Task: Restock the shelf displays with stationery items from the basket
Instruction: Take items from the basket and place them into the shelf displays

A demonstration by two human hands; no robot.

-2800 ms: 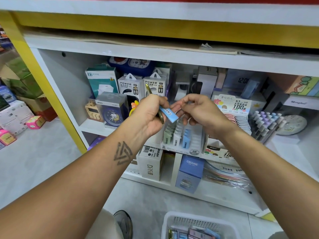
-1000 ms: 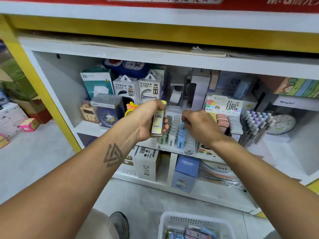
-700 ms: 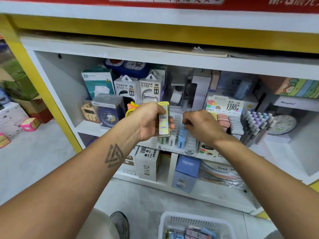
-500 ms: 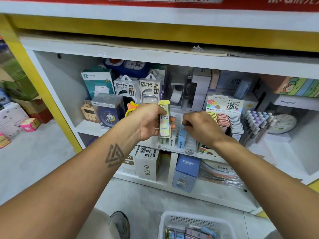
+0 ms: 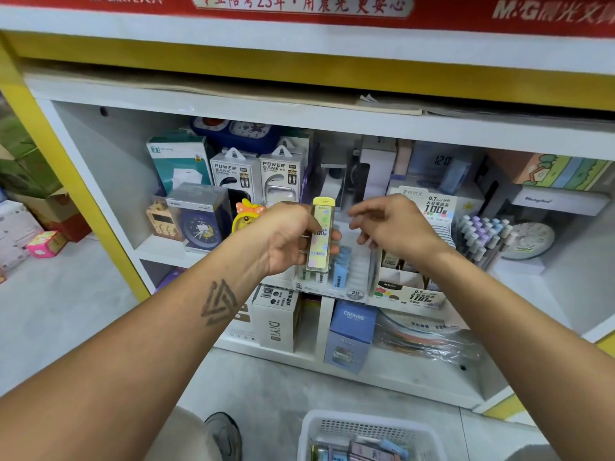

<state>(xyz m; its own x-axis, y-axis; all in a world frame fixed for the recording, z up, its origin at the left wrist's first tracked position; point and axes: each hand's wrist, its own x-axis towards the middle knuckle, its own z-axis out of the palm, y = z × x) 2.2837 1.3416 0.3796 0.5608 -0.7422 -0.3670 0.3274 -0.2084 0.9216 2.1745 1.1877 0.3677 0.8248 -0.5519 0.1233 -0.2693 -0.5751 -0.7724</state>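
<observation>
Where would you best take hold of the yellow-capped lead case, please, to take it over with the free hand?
Probably by the yellow cap end of the lead case, pinched from above. The case stands upright in the left hand, whose fingers wrap its lower half, so only the top is bare. The right hand hangs open beside it, near that end.

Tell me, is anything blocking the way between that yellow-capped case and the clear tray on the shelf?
Nothing visible blocks it. The left hand holds the yellow-capped case upright just above the clear display tray, whose right rows look empty. The right hand hovers beside it, above the tray, holding nothing.
</observation>
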